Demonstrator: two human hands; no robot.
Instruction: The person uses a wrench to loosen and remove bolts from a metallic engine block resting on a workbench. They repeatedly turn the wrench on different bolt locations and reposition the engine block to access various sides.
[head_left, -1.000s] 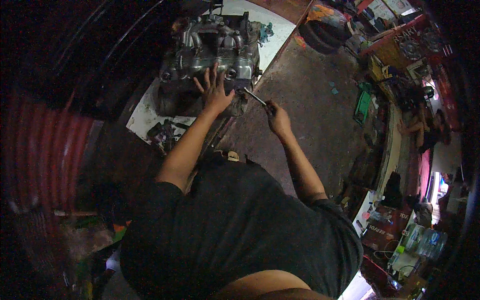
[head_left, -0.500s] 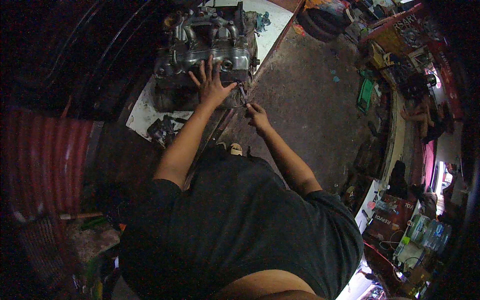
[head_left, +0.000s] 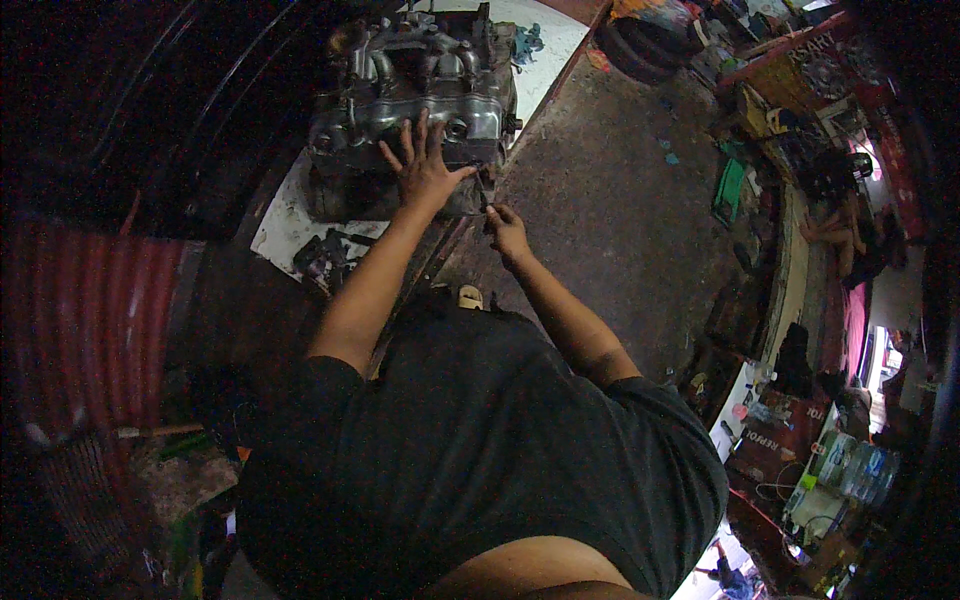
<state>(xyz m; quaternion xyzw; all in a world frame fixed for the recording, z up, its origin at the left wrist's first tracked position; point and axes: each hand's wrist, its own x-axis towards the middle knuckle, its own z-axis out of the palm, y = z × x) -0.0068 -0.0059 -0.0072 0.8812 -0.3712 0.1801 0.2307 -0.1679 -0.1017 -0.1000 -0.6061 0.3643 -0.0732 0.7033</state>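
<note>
A metal engine (head_left: 415,115) rests on a white tabletop at the far side. My left hand (head_left: 427,180) lies against its near face with the fingers spread, and the thumb points right toward the engine's near right corner. At that corner a slim wrench (head_left: 482,190) reaches up to the engine. My right hand (head_left: 508,232) is closed on the wrench's near end. What the wrench's far end meets is too small and dark to make out.
Dark metal parts (head_left: 325,258) lie on the white tabletop (head_left: 280,235) left of my left forearm. Tyres (head_left: 650,50) and a green object (head_left: 730,190) are on the floor to the right. Red corrugated sheet (head_left: 90,330) stands at the left, and large plastic bottles (head_left: 855,468) at the lower right.
My right hand has shifted slightly left with the wrench, which now stands a little more upright. My left hand stays spread against the engine.
</note>
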